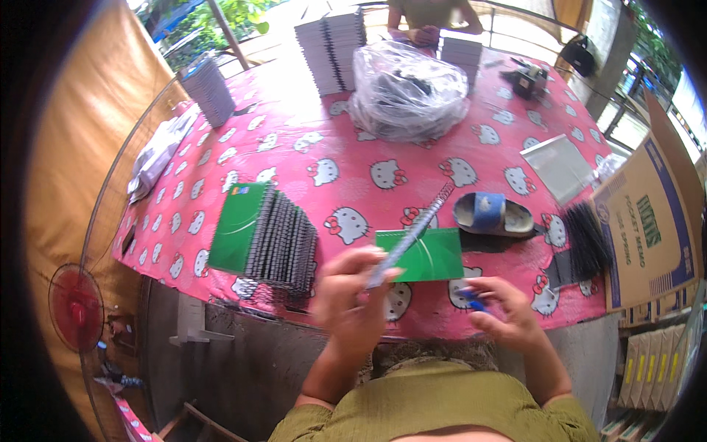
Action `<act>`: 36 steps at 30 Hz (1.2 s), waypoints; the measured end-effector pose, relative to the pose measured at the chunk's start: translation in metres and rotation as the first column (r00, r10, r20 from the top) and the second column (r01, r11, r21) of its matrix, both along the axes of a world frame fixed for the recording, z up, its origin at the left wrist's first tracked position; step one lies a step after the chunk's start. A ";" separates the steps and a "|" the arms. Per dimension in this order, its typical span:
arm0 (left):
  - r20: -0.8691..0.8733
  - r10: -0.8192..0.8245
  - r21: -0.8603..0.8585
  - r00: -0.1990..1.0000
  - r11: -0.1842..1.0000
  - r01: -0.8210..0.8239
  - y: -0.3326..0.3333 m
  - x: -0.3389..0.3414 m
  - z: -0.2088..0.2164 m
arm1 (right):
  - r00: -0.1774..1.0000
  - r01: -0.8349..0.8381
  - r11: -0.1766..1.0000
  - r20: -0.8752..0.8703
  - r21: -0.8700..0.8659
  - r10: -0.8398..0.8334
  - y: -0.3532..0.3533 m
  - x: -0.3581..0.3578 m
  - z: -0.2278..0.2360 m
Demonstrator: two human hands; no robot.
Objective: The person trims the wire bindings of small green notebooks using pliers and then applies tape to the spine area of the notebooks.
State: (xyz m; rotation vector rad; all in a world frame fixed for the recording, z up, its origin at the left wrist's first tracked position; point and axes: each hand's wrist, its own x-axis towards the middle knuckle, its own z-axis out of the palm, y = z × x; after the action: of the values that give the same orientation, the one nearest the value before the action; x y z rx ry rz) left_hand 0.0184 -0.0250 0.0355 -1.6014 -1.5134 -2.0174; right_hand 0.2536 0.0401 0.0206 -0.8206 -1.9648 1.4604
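Note:
My left hand is closed on a spiral-bound notebook, held edge-on so that its coiled spine runs up and away to the right. Behind and below it, a green notebook lies flat on the pink patterned table cover. My right hand is closed around a small blue-handled tool just off the near edge of the table; its exact kind is not clear. To the left of my hands stands a stack of green spiral notebooks, spines toward me.
A blue slipper sits right of the green notebook. Black spiral wires lie beside a cardboard box. Farther back are a clear plastic bag, tall notebook stacks and a dark metal device. Another person is across the table.

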 end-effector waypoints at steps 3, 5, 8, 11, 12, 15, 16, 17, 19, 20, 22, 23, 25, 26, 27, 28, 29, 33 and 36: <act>0.003 0.560 0.090 0.829 0.825 -0.558 -0.055 -0.068 0.037 | 0.921 0.259 0.901 0.192 0.348 -0.338 0.012 0.033 -0.020; 0.292 0.430 0.156 0.854 0.860 -0.486 -0.062 -0.099 0.066 | 0.828 0.270 0.779 0.276 0.567 -0.488 0.022 0.052 -0.061; 0.446 0.545 -0.093 0.710 0.817 -0.569 -0.058 -0.155 0.056 | 0.739 0.227 0.695 0.344 0.682 -0.580 0.020 0.064 -0.089; 0.375 0.520 -0.163 0.767 0.852 -0.497 -0.071 -0.201 0.003 | 0.740 0.246 0.722 0.356 0.647 -0.571 0.018 0.059 -0.086; 0.338 0.450 -0.097 0.827 0.890 -0.445 -0.076 -0.210 -0.008 | 0.725 0.233 0.769 0.421 0.595 -0.546 0.018 0.058 -0.082; 0.529 0.326 0.080 0.783 0.900 -0.429 -0.060 -0.183 0.001 | 0.673 0.204 0.774 0.488 0.600 -0.556 0.018 0.054 -0.072; 0.552 0.292 0.087 0.781 0.912 -0.402 -0.060 -0.185 -0.003 | 0.665 0.178 0.767 0.499 0.617 -0.556 0.019 0.053 -0.068; 0.564 0.272 0.079 0.780 0.922 -0.379 -0.061 -0.185 -0.003 | 0.705 0.233 0.755 0.429 0.613 -0.565 0.019 0.049 -0.065; 0.586 0.236 0.063 0.775 0.941 -0.334 -0.060 -0.186 -0.001 | 0.766 0.338 0.733 0.279 0.590 -0.578 0.019 0.034 -0.055; 0.582 0.219 0.062 0.783 0.948 -0.311 -0.060 -0.183 0.001 | 0.804 0.374 0.727 0.191 0.576 -0.564 0.021 0.025 -0.050; 0.588 0.233 0.058 0.774 0.943 -0.328 -0.058 -0.179 0.006 | 0.866 0.403 0.818 0.119 0.412 -0.486 0.027 0.009 -0.048; 0.594 0.234 0.056 0.770 0.943 -0.329 -0.054 -0.177 0.006 | 0.886 0.410 0.851 0.079 0.327 -0.457 0.030 0.001 -0.048; 0.542 0.279 0.048 0.793 0.931 -0.361 -0.055 -0.191 -0.003 | 0.901 0.399 0.813 -0.014 0.423 -0.434 0.032 -0.021 -0.041; 0.525 0.312 0.030 0.792 0.923 -0.384 -0.060 -0.195 -0.010 | 0.913 0.361 0.754 -0.043 0.549 -0.405 0.033 -0.033 -0.035; 0.531 0.303 0.017 0.791 0.930 -0.368 -0.062 -0.195 -0.014 | 0.925 0.333 0.723 -0.062 0.606 -0.374 0.030 -0.046 -0.024; 0.536 0.290 0.017 0.793 0.935 -0.353 -0.061 -0.196 -0.015 | 0.951 0.270 0.762 -0.039 0.588 -0.307 0.025 -0.057 -0.013; 0.540 0.277 0.017 0.795 0.940 -0.339 -0.059 -0.196 -0.015 | 0.979 0.141 0.735 0.018 0.664 -0.204 0.023 -0.067 -0.002; 0.419 0.392 -0.029 0.819 0.907 -0.420 -0.061 -0.192 -0.013 | 0.966 -0.240 0.560 0.250 0.793 0.059 0.014 -0.109 0.017; 0.311 0.550 0.021 0.775 0.811 -0.584 -0.070 -0.152 0.009 | 0.923 -0.355 0.421 0.385 0.834 0.016 0.012 -0.130 0.015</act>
State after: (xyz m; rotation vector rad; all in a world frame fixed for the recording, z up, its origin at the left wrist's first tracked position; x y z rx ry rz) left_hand -0.1336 -0.0954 0.0441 -0.6787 -1.6709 -1.9717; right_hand 0.1240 0.0519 0.0357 -0.3145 -2.6963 0.1301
